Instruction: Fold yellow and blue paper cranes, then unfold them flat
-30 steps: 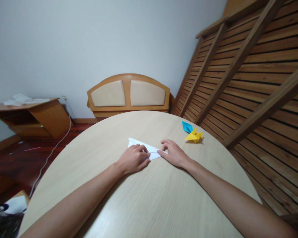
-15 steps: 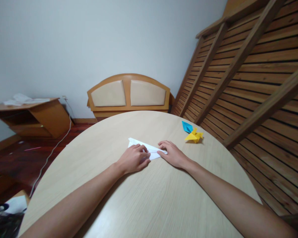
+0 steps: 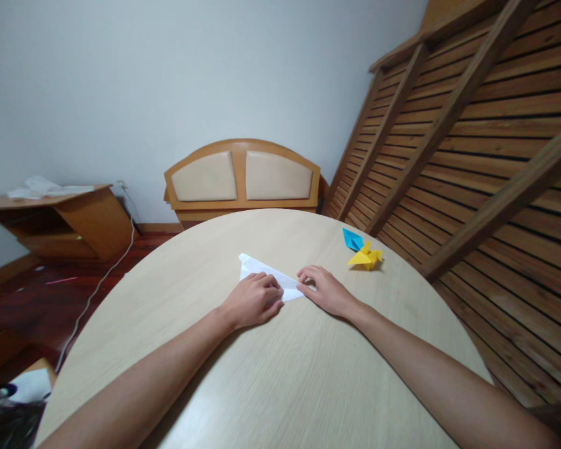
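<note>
Largest in view is the pale wall (image 3: 215, 81) on the far side, then the slatted wooden panel (image 3: 472, 156) leaning along the right. A round table (image 3: 346, 374) fills the near middle, with a padded headboard (image 3: 240, 181) beyond its far edge and a low cabinet (image 3: 93, 224) far left. Over the tabletop come the left arm (image 3: 163, 374) and right arm (image 3: 416, 355), slanting inward from the near corners. The left hand (image 3: 252, 300) lies palm down, fingers bent and close together on the white folded paper (image 3: 258, 268) (whether they pinch it, I cannot tell). The right hand (image 3: 327, 293) rests on its outer edge, thumb and curved forefinger apart, thumb tip touching the paper's right end. That paper lies at the table's centre, narrowing rightward. Farther right sit a yellow folded bird (image 3: 366, 256) and, just beyond, a smaller blue folded piece (image 3: 352, 239).
</note>
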Action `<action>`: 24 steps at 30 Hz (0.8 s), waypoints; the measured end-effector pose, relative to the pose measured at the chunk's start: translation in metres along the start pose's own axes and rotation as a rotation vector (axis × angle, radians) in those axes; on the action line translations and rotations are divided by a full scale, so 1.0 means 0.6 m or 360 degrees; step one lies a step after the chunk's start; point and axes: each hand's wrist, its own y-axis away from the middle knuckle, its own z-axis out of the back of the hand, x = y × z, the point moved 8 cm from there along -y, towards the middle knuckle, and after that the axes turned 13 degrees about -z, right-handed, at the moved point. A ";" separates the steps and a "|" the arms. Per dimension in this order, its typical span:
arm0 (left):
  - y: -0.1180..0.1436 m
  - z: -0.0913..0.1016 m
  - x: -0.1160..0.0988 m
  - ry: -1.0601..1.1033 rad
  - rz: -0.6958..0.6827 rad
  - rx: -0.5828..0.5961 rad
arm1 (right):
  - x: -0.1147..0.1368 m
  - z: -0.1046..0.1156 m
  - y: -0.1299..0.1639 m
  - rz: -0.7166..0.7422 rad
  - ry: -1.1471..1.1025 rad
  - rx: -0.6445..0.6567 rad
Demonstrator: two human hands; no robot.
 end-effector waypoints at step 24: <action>-0.003 0.009 -0.018 -0.0418 -0.0258 -0.0185 | 0.046 0.012 0.008 0.0146 0.0187 0.0041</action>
